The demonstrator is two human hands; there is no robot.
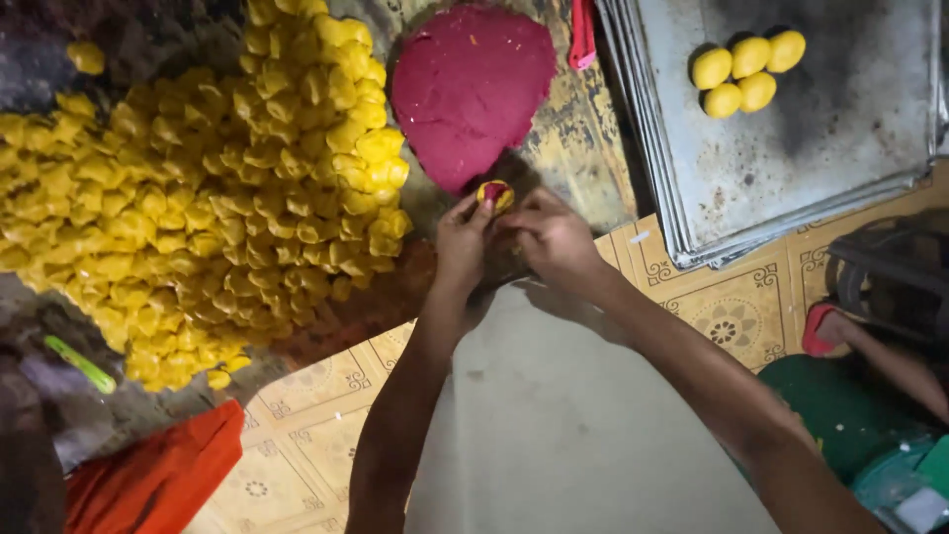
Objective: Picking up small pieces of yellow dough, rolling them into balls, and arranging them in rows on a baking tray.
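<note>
Head view shows me the big heap of yellow dough pieces (198, 198), then the red filling slab (470, 89). Both my left hand (461, 247) and right hand (554, 237) pinch one yellow piece (495, 195) with red centre; closing it seems next, needing gentle fingertip pressure.

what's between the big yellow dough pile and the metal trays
In the head view, the flat dark red mass lies between the yellow pile and the stacked metal trays, on worn board.
</note>
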